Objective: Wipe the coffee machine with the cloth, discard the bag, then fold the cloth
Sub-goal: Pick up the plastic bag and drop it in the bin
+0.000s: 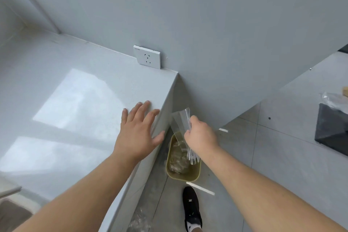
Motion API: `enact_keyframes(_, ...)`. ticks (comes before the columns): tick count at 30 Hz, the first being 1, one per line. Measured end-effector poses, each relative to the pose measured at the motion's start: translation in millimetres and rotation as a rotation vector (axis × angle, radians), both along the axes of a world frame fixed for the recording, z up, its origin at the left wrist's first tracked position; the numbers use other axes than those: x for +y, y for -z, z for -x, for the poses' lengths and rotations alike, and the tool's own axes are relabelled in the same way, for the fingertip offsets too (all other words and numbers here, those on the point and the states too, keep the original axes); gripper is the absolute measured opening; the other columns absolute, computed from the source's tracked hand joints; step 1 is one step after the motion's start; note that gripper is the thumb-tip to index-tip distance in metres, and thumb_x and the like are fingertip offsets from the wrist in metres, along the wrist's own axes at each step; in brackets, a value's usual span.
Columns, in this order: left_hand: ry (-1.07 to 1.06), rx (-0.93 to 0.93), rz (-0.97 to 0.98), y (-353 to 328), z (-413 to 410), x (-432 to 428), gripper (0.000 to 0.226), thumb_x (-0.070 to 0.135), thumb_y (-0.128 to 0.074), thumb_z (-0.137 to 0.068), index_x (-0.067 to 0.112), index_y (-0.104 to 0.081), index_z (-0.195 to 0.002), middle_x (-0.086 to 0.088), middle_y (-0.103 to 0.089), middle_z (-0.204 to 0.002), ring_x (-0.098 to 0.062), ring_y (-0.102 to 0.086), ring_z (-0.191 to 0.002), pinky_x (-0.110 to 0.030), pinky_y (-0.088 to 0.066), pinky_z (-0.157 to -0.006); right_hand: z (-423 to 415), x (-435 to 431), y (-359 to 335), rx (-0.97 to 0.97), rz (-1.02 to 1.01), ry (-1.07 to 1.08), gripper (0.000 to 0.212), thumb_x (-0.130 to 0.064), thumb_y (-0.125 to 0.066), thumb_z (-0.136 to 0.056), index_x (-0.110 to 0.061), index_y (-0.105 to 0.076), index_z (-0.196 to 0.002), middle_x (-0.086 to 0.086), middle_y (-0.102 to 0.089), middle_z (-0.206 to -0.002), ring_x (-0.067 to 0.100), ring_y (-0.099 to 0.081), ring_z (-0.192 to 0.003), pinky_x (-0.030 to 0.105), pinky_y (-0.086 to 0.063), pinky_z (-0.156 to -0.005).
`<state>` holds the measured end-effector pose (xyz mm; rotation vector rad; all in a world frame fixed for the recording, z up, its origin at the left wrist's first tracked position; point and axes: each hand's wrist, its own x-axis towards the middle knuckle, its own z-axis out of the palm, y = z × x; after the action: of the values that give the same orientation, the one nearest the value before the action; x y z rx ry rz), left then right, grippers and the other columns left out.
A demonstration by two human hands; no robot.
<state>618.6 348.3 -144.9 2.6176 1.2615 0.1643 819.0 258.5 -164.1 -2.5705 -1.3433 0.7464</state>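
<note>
A: Two hands appear. Which one carries the task's thing?

B: Only the right hand (200, 134). Its fingers are curled tight around the clear plastic bag (181, 121), gripping it about mid-length. The bag's long axis runs near-vertical: one end sticks up past the knuckles toward the wall, the other hangs down below the fist.

A: And the target?

B: An olive bin (195, 175) stands on the floor directly beneath the fist. The bag's lower end appears to sit inside the rim outline, though whether it touches the crumpled clear plastic already in there cannot be told. Judged from this, letting go should drop it straight in.

A: What does the left hand do?

B: The left hand (137, 133) lies flat with fingers spread wide, holding nothing, on the right edge of the white counter (56, 81), just left of the bin.

A: Surroundings?

B: A wall socket (147, 56) sits at the counter's far edge against a grey wall. The floor is grey tile with white tape marks; a black shoe (191, 211) is near the bin. At far right lies a dark folded item (331, 128), possibly the cloth. No coffee machine is visible.
</note>
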Motion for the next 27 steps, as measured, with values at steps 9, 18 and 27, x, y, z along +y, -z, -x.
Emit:
enact_keyframes(9, -0.014, -0.051, -0.085, 16, 3, 1, 0.058, 0.056, -0.057, -0.089, 0.032, -0.051, -0.142, -0.006, -0.042, -0.161, -0.028, -0.03, -0.153, -0.06, -0.021, -0.124, 4, -8, 59, 0.031, 0.131, 0.056, 0.014, -0.01, -0.054, -0.093, -0.014, -0.048, -0.105, 0.014, -0.071, -0.102, 0.04, -0.068, -0.091, 0.036, -0.045, -0.063)
enact_keyframes(18, -0.02, -0.066, -0.118, 19, 3, 1, 0.058, 0.055, -0.058, -0.088, 0.029, -0.054, -0.14, -0.008, -0.045, -0.16, -0.03, -0.035, -0.151, -0.06, -0.023, -0.123, 17, -19, 112, 0.114, 0.184, 0.158, 0.027, -0.009, -0.057, -0.098, -0.014, -0.054, -0.124, 0.009, -0.073, -0.109, 0.033, -0.072, -0.095, 0.032, -0.049, -0.061)
enact_keyframes(27, -0.02, -0.075, -0.13, 22, 3, 1, 0.057, 0.056, -0.058, -0.088, 0.031, -0.054, -0.139, -0.006, -0.044, -0.16, -0.029, -0.034, -0.151, -0.059, -0.022, -0.124, 15, -24, 154, 0.136, 0.234, 0.213, 0.026, -0.005, -0.05, -0.095, -0.012, -0.053, -0.12, 0.013, -0.073, -0.106, 0.036, -0.071, -0.096, 0.033, -0.049, -0.066)
